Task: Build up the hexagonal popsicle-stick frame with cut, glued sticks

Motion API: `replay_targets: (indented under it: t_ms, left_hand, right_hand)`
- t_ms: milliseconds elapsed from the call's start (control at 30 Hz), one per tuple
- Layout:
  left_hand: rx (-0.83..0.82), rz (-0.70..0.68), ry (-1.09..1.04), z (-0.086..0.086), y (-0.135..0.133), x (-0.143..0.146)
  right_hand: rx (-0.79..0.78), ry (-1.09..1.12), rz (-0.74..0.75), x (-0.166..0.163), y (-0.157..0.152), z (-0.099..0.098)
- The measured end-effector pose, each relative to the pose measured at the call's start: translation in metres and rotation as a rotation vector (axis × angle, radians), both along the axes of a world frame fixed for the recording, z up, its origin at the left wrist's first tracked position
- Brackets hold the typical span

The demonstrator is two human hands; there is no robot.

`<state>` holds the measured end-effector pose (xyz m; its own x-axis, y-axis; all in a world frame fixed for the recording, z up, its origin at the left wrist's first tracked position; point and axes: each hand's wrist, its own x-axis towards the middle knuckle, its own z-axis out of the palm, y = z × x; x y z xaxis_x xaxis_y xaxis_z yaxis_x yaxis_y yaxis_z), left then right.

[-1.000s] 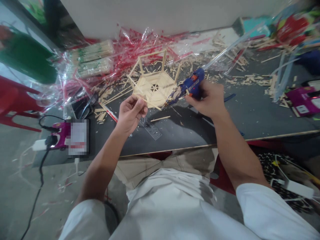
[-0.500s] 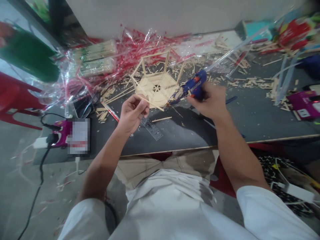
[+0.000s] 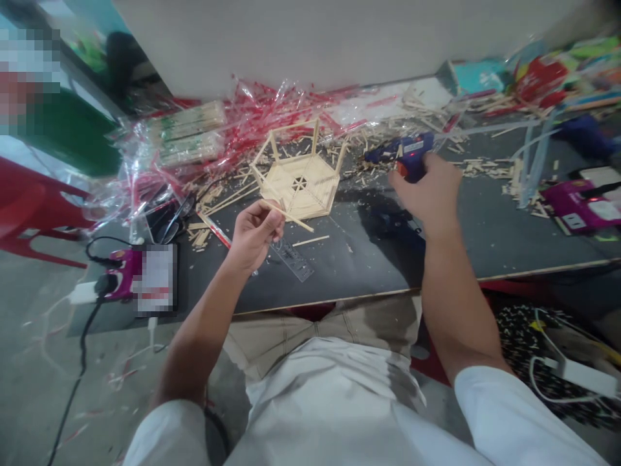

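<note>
My left hand point(image 3: 255, 232) is closed in a pinch on a thin wooden stick point(image 3: 291, 219) that slants down to the right, just in front of a hexagonal stick model point(image 3: 301, 178) with upright posts on the dark table point(image 3: 369, 259). My right hand point(image 3: 429, 194) grips a blue glue gun point(image 3: 405, 150) farther right, its nozzle pointing left over the wood scraps and away from the stick.
A clear ruler point(image 3: 292, 259) and a loose stick point(image 3: 310, 241) lie near the table's front. Crumpled red-and-clear wrap with stick bundles point(image 3: 187, 133) fills the back left. A purple charger point(image 3: 119, 272) with cables sits at the left edge. Offcuts point(image 3: 480, 168) and another purple box point(image 3: 577, 210) lie right.
My right hand has drawn the glue gun back from the stick's tip, up and to the right. My left hand still holds the stick in about the same place.
</note>
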<state>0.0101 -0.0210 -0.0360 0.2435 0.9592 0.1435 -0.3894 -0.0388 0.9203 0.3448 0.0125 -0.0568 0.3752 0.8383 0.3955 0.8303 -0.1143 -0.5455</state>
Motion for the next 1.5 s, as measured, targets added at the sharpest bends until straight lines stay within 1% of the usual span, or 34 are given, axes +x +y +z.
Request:
replay_targets:
  t_ms: [67, 133, 233, 333, 400, 467, 567, 633, 700, 767, 800, 833, 867, 900, 967, 1033, 1100, 1167, 1233, 1333, 1400, 1500]
  left_hand:
    - [0.007, 0.006, 0.016, 0.000, -0.001, 0.000]
    - [0.012, 0.024, 0.028, 0.000, -0.002, 0.001]
    - [0.006, 0.035, 0.042, 0.001, -0.004, 0.001]
    - [-0.008, 0.019, 0.043, 0.002, -0.006, 0.003]
    - [-0.005, -0.003, 0.049, 0.002, -0.007, 0.004]
    - [0.013, 0.008, 0.057, 0.003, -0.007, 0.005]
    - [0.038, 0.105, 0.057, 0.003, -0.007, 0.006]
    - [0.032, 0.163, 0.063, 0.001, -0.006, 0.005]
    - [0.017, 0.174, 0.082, -0.003, -0.005, 0.005]
    - [0.013, 0.155, 0.110, -0.006, -0.004, 0.004]
    - [0.016, 0.138, 0.121, -0.008, -0.004, 0.004]
    - [0.021, 0.119, 0.128, -0.010, -0.004, 0.004]
    - [0.026, 0.100, 0.131, -0.011, -0.005, 0.004]
    - [0.033, 0.079, 0.128, -0.012, -0.005, 0.004]
    - [0.052, 0.035, 0.126, -0.011, -0.007, 0.004]
    - [0.080, 0.009, 0.152, -0.009, -0.009, 0.004]
    - [0.112, 0.005, 0.185, -0.007, -0.010, 0.005]
    - [0.133, 0.010, 0.197, -0.005, -0.011, 0.005]
    - [0.123, 0.018, 0.190, -0.005, -0.010, 0.006]
    - [0.048, 0.083, 0.161, -0.006, -0.007, 0.006]
    - [-0.002, 0.145, 0.140, -0.006, -0.004, 0.005]
    - [-0.017, 0.209, 0.117, -0.005, 0.000, 0.004]
  right_hand:
    - [-0.176, -0.043, -0.047, 0.002, -0.001, 0.003]
    - [-0.288, -0.076, -0.074, 0.004, -0.001, 0.004]
    - [-0.378, -0.108, -0.088, 0.007, 0.001, 0.002]
    - [-0.400, -0.107, -0.089, 0.011, 0.004, -0.001]
    - [-0.392, -0.099, -0.095, 0.013, 0.006, -0.002]
    - [-0.391, -0.093, -0.096, 0.013, 0.007, -0.003]
    - [-0.389, -0.082, -0.091, 0.012, 0.006, -0.004]
    - [-0.352, -0.085, -0.106, 0.010, 0.005, -0.004]
    - [-0.226, -0.095, -0.166, 0.006, 0.002, -0.002]
    - [-0.010, -0.111, -0.189, -0.002, -0.005, 0.006]
    - [0.098, -0.118, -0.157, -0.009, -0.010, 0.012]
    - [0.194, -0.121, -0.084, -0.017, -0.016, 0.019]
    - [0.221, -0.126, 0.042, -0.026, -0.024, 0.028]
    - [0.234, -0.085, 0.135, -0.037, -0.033, 0.037]
    - [0.142, 0.053, 0.375, -0.061, -0.050, 0.056]
    - [-0.009, 0.190, 0.614, -0.084, -0.063, 0.069]
    - [-0.127, 0.304, 0.773, -0.105, -0.069, 0.075]
    - [-0.220, 0.391, 0.906, -0.120, -0.070, 0.074]
    - [-0.256, 0.451, 0.958, -0.130, -0.065, 0.070]
    - [-0.235, 0.488, 0.912, -0.135, -0.056, 0.066]
    - [-0.181, 0.446, 0.862, -0.135, -0.050, 0.068]
    - [-0.032, 0.281, 0.770, -0.130, -0.043, 0.075]
